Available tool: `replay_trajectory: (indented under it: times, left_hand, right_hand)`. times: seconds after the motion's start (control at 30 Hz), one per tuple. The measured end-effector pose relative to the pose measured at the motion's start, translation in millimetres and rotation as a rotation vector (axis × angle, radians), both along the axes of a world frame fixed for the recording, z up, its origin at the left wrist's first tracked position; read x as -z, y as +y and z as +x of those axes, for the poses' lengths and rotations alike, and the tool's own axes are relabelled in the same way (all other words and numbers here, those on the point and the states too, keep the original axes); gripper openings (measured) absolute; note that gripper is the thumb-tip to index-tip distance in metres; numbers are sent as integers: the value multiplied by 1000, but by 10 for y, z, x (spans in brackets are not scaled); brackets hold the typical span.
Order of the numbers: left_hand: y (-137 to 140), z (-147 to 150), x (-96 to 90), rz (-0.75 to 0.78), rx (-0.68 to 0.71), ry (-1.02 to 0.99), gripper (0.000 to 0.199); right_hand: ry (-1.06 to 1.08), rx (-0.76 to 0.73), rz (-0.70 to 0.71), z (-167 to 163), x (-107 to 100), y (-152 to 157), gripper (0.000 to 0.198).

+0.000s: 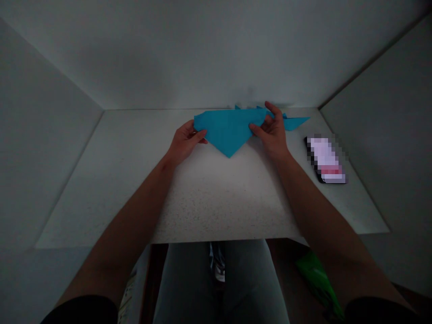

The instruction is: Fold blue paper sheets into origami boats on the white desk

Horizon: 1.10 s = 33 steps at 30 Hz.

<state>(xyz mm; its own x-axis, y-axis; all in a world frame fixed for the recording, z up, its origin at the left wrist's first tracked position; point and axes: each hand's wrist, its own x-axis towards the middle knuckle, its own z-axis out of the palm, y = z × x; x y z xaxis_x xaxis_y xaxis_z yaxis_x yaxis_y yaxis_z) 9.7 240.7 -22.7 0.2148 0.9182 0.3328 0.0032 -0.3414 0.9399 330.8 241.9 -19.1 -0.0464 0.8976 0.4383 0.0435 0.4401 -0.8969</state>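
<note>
A sheet of blue folded paper (229, 130) is held up between my two hands, a wide shape with its point facing down toward me. My left hand (186, 140) pinches its left corner between thumb and fingers. At the right edge, my right hand (272, 134) grips the paper with the thumb in front, while one finger sticks up and away. Behind the sheet and my right hand lie more blue folded paper pieces (296, 123); one pointed end shows at the right and small tips peek over the top edge.
The pale tabletop (135, 180) is bounded by walls at the back and both sides. A phone (326, 159) with a lit, blurred screen lies at the right. Below the table's front edge are my legs (222, 279) and a bright green bag-like item (317, 276) at the lower right.
</note>
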Motion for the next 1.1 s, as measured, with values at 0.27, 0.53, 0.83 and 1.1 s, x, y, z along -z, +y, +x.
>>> replay_trajectory:
  times: [0.27,0.53,0.83,1.1]
  left_hand:
    - [-18,-14,-72,-58,-104,-21,17]
    - [26,-79,-55,-165,-107,-148,28]
    - [-5,-19,-32,-75,-139,-10,48]
    - [-9,3,-58,-11,-121,46,42]
  right_hand:
    - [-77,-25,-156,6,-40,-49,30]
    - [-54,-82,-146,-26,-142,-132,26]
    - [-115,26,-73,-24,-115,-90,41]
    - [-122,-9,-27,-43,-66,-61,51]
